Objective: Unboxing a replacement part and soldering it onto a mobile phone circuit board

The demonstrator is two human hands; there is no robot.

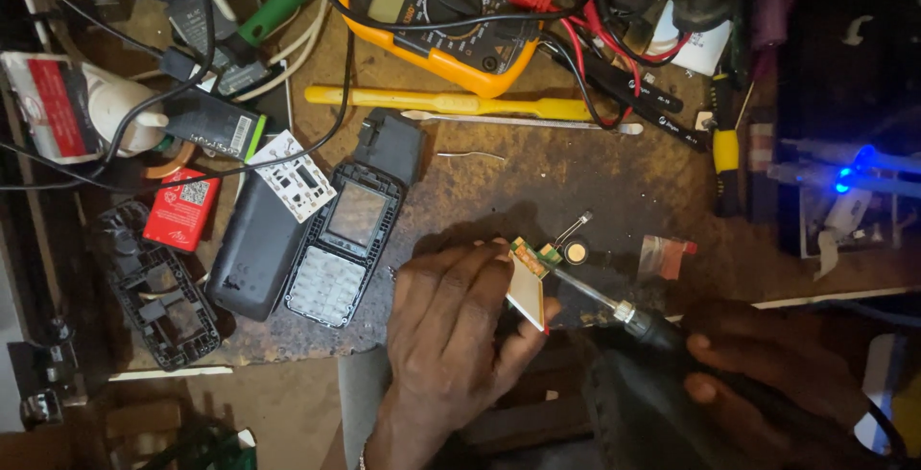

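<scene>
while my left hand pinches a small circuit board between thumb and fingers, its grip closed on the board's lower edge, i see the board tilted up off the desk near the middle of the view. my right hand is wrapped around the dark handle of a soldering iron, grip closed on it, and the iron's thin metal tip reaches up and left to touch the green upper end of the board. a small round part hangs just beside that end on short wires.

just left of my left hand lies an opened phone front with screen and keypad, touching a dark phone back cover. a red battery and an empty black phone frame sit further left. at the top of the desk i see an orange multimeter with red and black leads, and below it a yellow plastic pry tool lying flat beside a thin metal spudger. a blue light glows at the right edge.
</scene>
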